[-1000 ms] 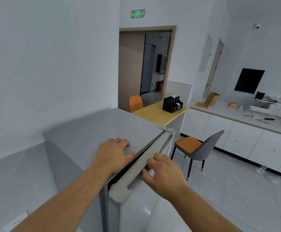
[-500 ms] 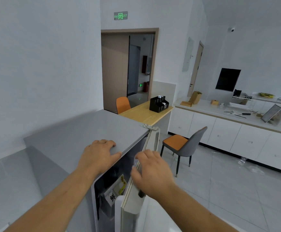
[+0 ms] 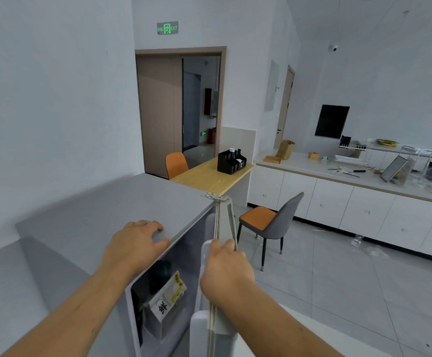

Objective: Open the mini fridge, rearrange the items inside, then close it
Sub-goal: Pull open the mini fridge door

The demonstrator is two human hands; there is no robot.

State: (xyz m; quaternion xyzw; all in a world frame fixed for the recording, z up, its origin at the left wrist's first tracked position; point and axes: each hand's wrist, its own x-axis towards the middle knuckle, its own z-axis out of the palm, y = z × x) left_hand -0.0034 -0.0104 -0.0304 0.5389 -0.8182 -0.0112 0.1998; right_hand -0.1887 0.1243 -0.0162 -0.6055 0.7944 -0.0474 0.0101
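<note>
The grey mini fridge (image 3: 122, 204) stands against the left wall, seen from above. Its door (image 3: 222, 228) is swung wide open, edge-on to me, hinged at the far corner. My left hand (image 3: 135, 243) rests flat on the fridge top near the front edge, holding nothing. My right hand (image 3: 226, 269) grips the top edge of the open door. Inside the fridge a white bag with a black character and a yellow label (image 3: 168, 297) leans in front, with a dark round item (image 3: 162, 273) behind it. The lower shelves are hidden.
A grey chair with an orange seat (image 3: 269, 220) stands just beyond the door. A wooden table (image 3: 209, 176) with a black organiser (image 3: 231, 162) lies behind the fridge. White cabinets and a cluttered counter (image 3: 351, 176) run along the right. Tiled floor lies between.
The door went from barely cracked to wide open, drawn out by my right hand. My left hand stayed on the fridge top. The items inside came into view.
</note>
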